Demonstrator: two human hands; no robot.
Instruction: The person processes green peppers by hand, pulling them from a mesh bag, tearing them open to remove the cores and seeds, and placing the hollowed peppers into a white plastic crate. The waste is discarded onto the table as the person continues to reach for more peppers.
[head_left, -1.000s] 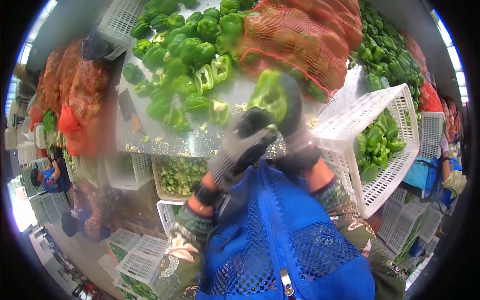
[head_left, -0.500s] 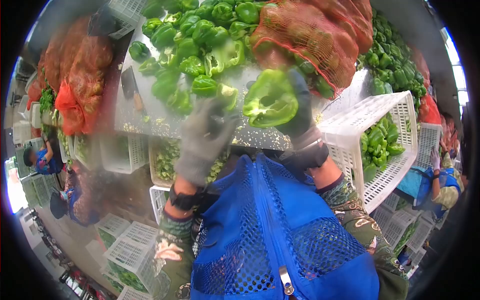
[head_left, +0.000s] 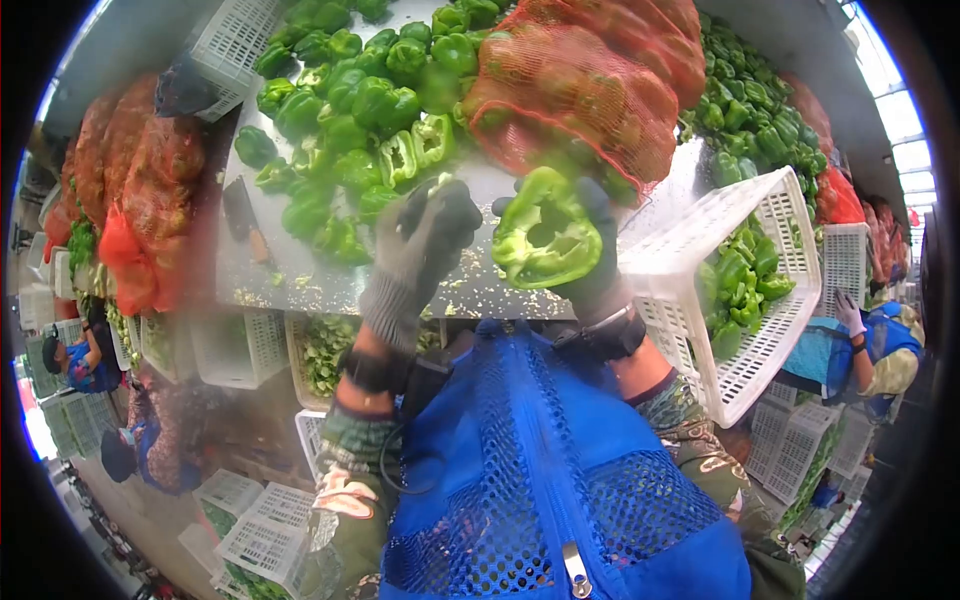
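Observation:
My right hand [head_left: 598, 225], in a dark glove, holds a cut green pepper [head_left: 522, 262] with its hollow inside showing. My left hand [head_left: 425, 240], in a grey glove, is closed just left of that pepper, not touching it. A small pale bit shows at its fingertips, too small to name. Beyond both hands, whole and cut green peppers [head_left: 372, 100] are heaped on the metal table [head_left: 330, 290]. A red mesh sack [head_left: 580, 90] of peppers lies behind my right hand. On the table's left side lies a knife [head_left: 240, 212].
A tilted white crate [head_left: 690, 285] with green peppers stands at the right. Below the table's front edge is a bin of green pieces [head_left: 330, 350]. More full sacks [head_left: 135, 190] stand at left. Co-workers are at far left [head_left: 80, 360] and far right [head_left: 885, 350].
My left hand has closed and turned upward, away from the pale core it was beside. The cut pepper remains in my right hand, tilted slightly. The whole view has shifted.

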